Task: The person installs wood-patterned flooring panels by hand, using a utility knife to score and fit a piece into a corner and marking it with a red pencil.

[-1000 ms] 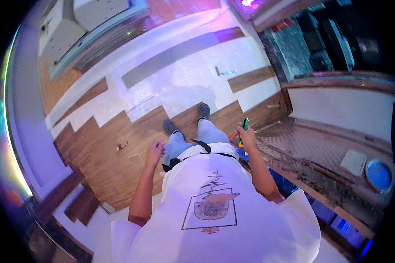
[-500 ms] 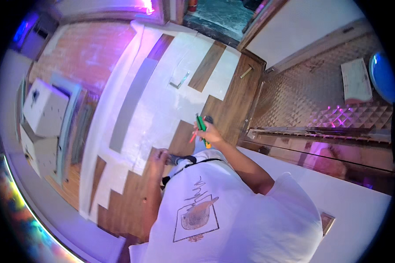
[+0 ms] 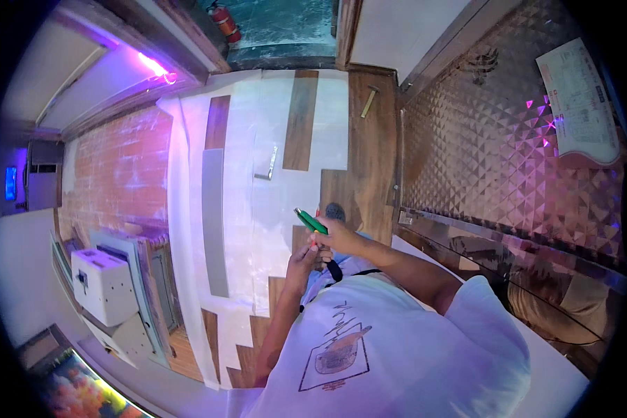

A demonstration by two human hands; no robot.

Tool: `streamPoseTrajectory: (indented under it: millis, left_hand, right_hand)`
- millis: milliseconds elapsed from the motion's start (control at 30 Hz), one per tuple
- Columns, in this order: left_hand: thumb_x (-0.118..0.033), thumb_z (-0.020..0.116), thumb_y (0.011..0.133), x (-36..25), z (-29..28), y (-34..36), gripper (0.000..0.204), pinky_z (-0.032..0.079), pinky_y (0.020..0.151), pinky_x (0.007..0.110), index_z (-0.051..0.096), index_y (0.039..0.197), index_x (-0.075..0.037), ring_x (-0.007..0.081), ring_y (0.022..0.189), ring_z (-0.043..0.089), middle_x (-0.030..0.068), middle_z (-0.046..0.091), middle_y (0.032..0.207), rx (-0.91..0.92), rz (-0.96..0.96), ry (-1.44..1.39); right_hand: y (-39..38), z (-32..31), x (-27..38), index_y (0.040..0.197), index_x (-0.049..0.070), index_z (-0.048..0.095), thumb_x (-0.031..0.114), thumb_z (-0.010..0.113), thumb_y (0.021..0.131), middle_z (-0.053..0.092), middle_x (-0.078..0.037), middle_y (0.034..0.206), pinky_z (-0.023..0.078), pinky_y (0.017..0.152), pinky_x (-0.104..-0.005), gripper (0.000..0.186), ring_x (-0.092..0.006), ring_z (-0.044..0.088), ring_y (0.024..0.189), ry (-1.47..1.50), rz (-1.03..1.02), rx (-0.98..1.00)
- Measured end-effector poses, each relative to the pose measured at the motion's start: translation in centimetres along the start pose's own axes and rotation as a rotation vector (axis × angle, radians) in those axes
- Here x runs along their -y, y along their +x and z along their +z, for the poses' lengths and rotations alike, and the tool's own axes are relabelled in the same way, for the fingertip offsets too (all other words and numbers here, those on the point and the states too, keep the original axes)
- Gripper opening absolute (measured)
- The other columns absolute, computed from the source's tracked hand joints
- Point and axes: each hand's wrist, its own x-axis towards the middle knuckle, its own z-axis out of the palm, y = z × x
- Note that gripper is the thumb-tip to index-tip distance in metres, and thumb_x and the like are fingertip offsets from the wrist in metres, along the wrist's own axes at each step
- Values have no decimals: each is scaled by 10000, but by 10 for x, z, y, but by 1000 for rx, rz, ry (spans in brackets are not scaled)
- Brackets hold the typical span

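My right hand (image 3: 338, 238) is closed around a green utility knife (image 3: 311, 221), its metal tip pointing up and to the left. A thin red stick-like piece (image 3: 318, 211) shows beside the knife. Against the right hand, my left hand (image 3: 305, 262) is closed, its fingertips pinched at the knife's rear end; a small red bit shows there, and what they hold is hidden. Below the hands lies white underlay (image 3: 247, 195), partly covered by laid wood-look planks (image 3: 373, 150). A metal square (image 3: 267, 164) rests on the underlay ahead.
A hammer (image 3: 369, 102) lies on planks at the far right. A loose brown plank (image 3: 301, 122) and a grey strip (image 3: 214, 223) lie on the underlay. White boxes (image 3: 104, 285) and leaning panels stand left; a patterned metallic surface (image 3: 474, 132) spans the right. A fire extinguisher (image 3: 225, 24) stands beyond.
My left hand has come up and right to meet my right hand. The knife now tilts further left. The whole view has turned, shifting the floor and surroundings.
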Motion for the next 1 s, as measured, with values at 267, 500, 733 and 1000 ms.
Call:
streamPoseTrajectory:
  millis: [267,500,733,1000]
  left_hand:
    - [-355,521,1056,-55,26,65,363,538,793,306,622,1133,-15,167,858,692,99,721,943,63,-66,147]
    - [-302,530,1057,-101,34,134,341,530,752,278,680,1096,1,141,828,685,75,717,890,111,-160,324]
    - [-293,592,1029,-177,90,254,327,542,758,287,686,1042,20,128,835,668,56,676,891,411,-144,390]
    - [-264,627,986,-218,112,363,293,535,697,308,682,919,16,132,763,677,51,688,769,449,-140,573]
  right_hand:
    - [46,-80,17,1070,10,580,214,633,969,689,-119,890,534,689,-351,233,-192,688,783,-31,51,73]
    - [88,-124,24,1118,-3,553,285,618,1005,678,-123,869,535,670,-338,316,-200,678,734,-213,46,-34]
    - [134,-231,72,1083,-12,561,283,619,1007,657,-86,753,525,617,-338,310,-174,650,637,-268,89,-218]
    - [191,-327,106,1158,13,580,283,616,1014,638,-35,803,521,644,-288,308,-115,621,693,33,205,-234]
